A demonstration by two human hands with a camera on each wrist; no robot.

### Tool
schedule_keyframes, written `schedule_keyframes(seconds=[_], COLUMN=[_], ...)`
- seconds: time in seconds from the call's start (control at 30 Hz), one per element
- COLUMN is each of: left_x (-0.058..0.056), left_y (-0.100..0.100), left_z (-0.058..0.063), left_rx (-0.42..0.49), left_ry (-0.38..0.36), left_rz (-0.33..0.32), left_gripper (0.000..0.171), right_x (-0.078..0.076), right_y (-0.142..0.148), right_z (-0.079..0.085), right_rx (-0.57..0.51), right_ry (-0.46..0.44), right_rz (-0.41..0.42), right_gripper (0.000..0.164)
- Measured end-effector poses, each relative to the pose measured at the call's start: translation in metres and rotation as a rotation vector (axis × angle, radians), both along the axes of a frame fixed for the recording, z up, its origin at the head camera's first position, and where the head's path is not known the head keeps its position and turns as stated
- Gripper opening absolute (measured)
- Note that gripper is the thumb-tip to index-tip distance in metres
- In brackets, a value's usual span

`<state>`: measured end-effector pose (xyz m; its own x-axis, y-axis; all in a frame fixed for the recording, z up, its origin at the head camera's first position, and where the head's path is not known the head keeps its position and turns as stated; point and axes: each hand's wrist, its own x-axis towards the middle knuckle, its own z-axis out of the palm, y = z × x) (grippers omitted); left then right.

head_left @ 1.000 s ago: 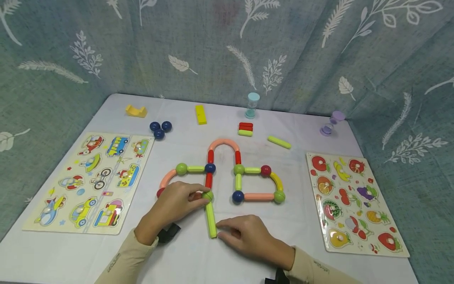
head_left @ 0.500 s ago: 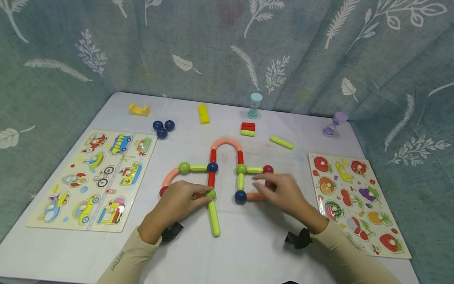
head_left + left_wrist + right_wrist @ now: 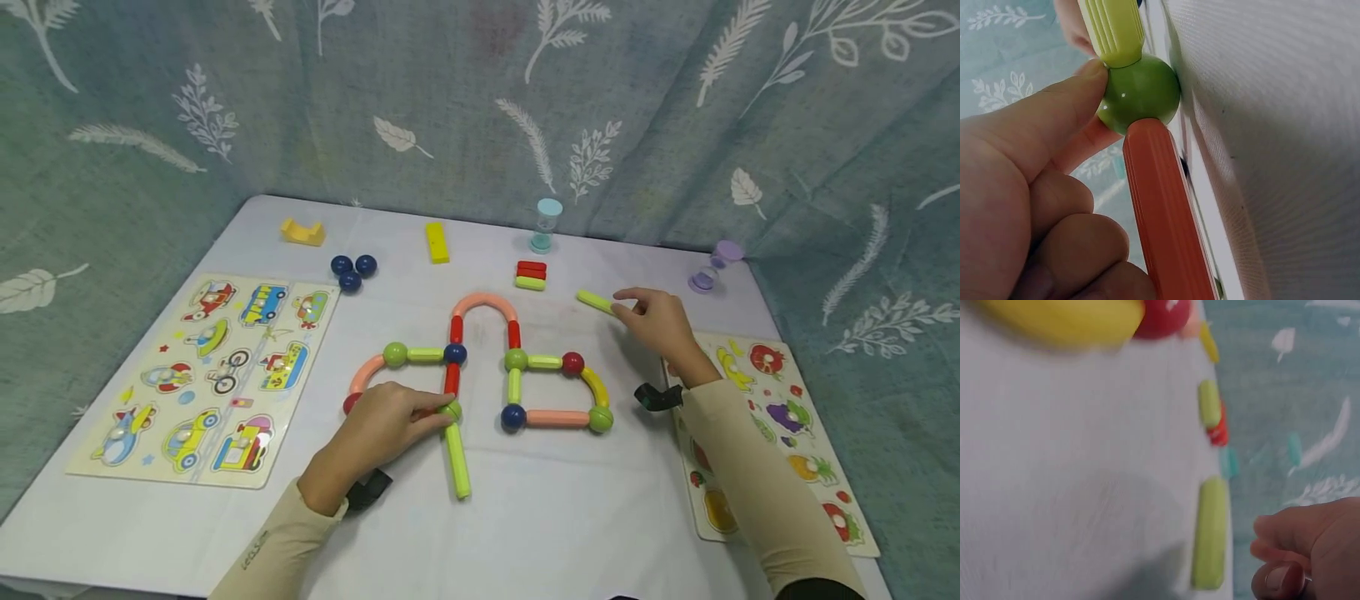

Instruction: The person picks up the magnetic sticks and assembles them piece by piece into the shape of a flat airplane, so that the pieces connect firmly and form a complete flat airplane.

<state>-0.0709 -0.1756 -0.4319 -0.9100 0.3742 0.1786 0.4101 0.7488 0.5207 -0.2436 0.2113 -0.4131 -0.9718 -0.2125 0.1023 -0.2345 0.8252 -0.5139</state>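
The left hand (image 3: 390, 427) pinches the green ball (image 3: 452, 410) left of centre while the right hand (image 3: 662, 327), grasping nothing, hovers beside the loose green rod (image 3: 594, 301), far and right of centre; an inadvertent left-hand tug could detach the adjoining near green rod (image 3: 457, 462).

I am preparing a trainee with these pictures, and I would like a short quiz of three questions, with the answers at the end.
1. How many dark blue balls lie grouped near the vehicle puzzle board?
2. True or false: the right hand holds the purple hourglass.
3. Which ball does the left hand pinch? a) red b) green c) dark blue

Key: 1. Three. 2. False. 3. b, the green ball.
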Motion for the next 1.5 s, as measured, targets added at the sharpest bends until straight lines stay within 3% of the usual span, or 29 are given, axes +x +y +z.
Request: schedule_keyframes(seconds=[0.27,0.5,0.7,0.83,1.0,1.17,1.37,1.5], left_x=[0.000,0.000,0.000,0.001,0.001,0.000,0.000,-0.001], left_y=[0.001,0.002,0.002,0.002,0.001,0.002,0.002,0.001], left_z=[0.002,0.000,-0.002,-0.003,-0.003,-0.002,-0.001,0.000], left_rx=[-0.014,-0.010,-0.013,-0.009,-0.012,-0.012,-0.012,-0.015], left_ry=[0.024,0.018,0.006,0.000,0.001,0.011,0.021,0.030], left_rz=[-0.011,-0.008,0.002,0.003,0.012,0.010,0.013,0.009], left_gripper=[0.034,0.034,0.035,0.035,0.035,0.034,0.033,0.032], right_x=[-0.010,-0.007,0.000,0.011,0.040,0.080,0.134,0.175], right_y=[0.011,0.015,0.014,0.011,-0.006,-0.025,-0.037,-0.045], right_z=[-0.015,-0.026,-0.032,-0.028,-0.019,-0.018,-0.026,-0.034], right_rx=[0.053,0.020,0.004,-0.041,-0.097,-0.152,-0.300,-0.388], right_ry=[-0.072,-0.124,-0.067,-0.022,0.045,0.116,0.152,0.127], right_rz=[-0.083,-0.151,-0.124,-0.035,0.122,0.200,0.231,0.176], right_gripper=[0.034,0.035,0.034,0.033,0.029,0.027,0.022,0.019])
